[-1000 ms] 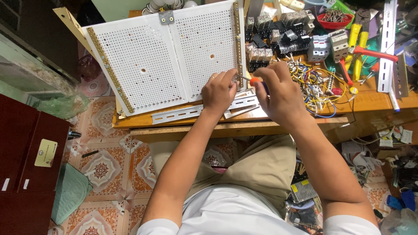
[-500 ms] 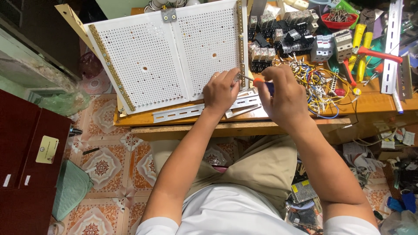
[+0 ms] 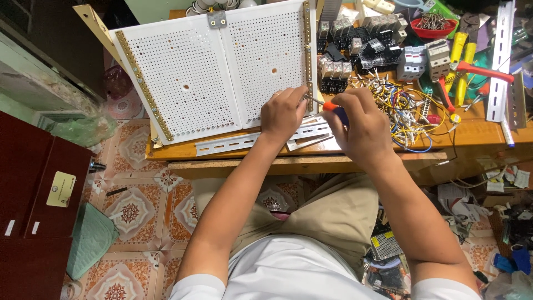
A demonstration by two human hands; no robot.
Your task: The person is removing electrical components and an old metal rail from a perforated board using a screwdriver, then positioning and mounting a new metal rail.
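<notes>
At the lower right corner of the white perforated board point(image 3: 222, 78) on the tabletop point(image 3: 472, 133), the left hand point(image 3: 284, 114) pinches the board's brass edge strip point(image 3: 307, 50) while the right hand point(image 3: 361, 128) grips an orange-handled screwdriver point(image 3: 327, 105), tip toward that strip.

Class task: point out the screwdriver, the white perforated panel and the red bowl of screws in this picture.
screwdriver point(image 3: 330, 105): head view, on its orange collar.
white perforated panel point(image 3: 183, 83): head view, on its left half.
red bowl of screws point(image 3: 423, 32): head view, on its rim.
</notes>
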